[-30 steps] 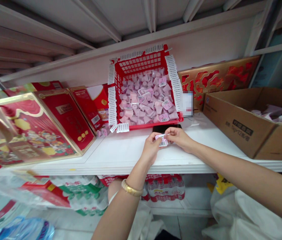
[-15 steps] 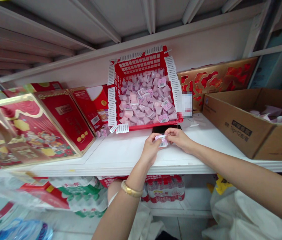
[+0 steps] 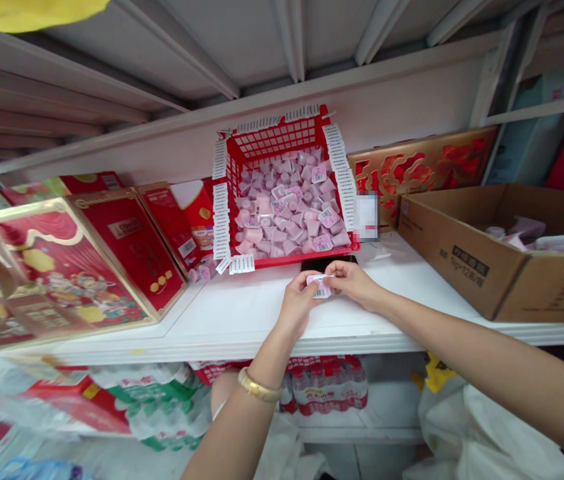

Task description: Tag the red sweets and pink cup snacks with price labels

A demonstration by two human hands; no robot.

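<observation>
My left hand (image 3: 298,299) grips a small pink jelly cup (image 3: 320,288), its lid with a barcode turned up toward me. At the cup's right edge, the fingers of my right hand (image 3: 355,283) are pinched together on it; whether a loose label is between them is too small to tell. Just behind both hands stands a red plastic basket (image 3: 282,261) heaped with pink and purple jelly cups (image 3: 287,207). Strips of white barcode stickers (image 3: 340,177) line the basket's rims. A black flat object (image 3: 329,265) lies partly under the basket's front.
Gift boxes (image 3: 62,267) fill the left of the white shelf (image 3: 232,313). To the right stands an open cardboard box (image 3: 449,257) with pink pieces inside. Metal bars of an upper shelf (image 3: 202,60) hang overhead. Packs of bottles (image 3: 329,387) stand below.
The camera view has tilted and shifted slightly, so the basket and boxes appear a little lower and to the left. Both hands stay on the jelly cup, little changed.
</observation>
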